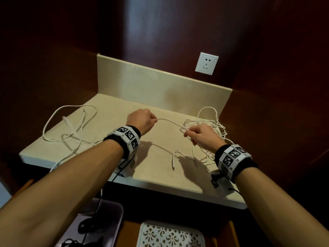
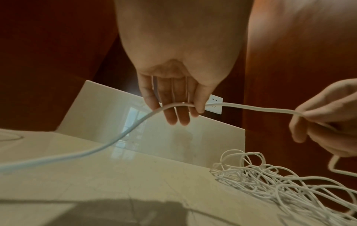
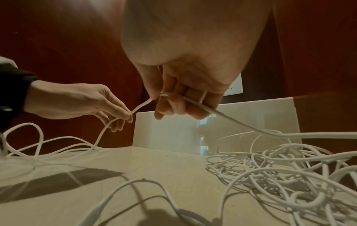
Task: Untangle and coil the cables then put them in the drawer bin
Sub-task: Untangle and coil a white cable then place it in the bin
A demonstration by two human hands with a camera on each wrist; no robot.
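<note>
Stretching between both hands above the smooth beige stone worktop [image 1: 156, 163] is a thin white cable [image 1: 170, 122]. Left hand [image 1: 140, 120] fingers [image 2: 200, 97] pinch it; right hand [image 1: 201, 138] fingers [image 3: 166, 105] curl round it, just above the tangled white cable pile [image 1: 211, 129].

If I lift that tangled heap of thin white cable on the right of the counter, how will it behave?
The tangled heap of thin white cable will probably come up floppy, since the strand between the left hand and right hand sags. Its loops interlock, so it likely lifts as one clump. It looks light, and loose ends may trail over the beige stone countertop.
</note>
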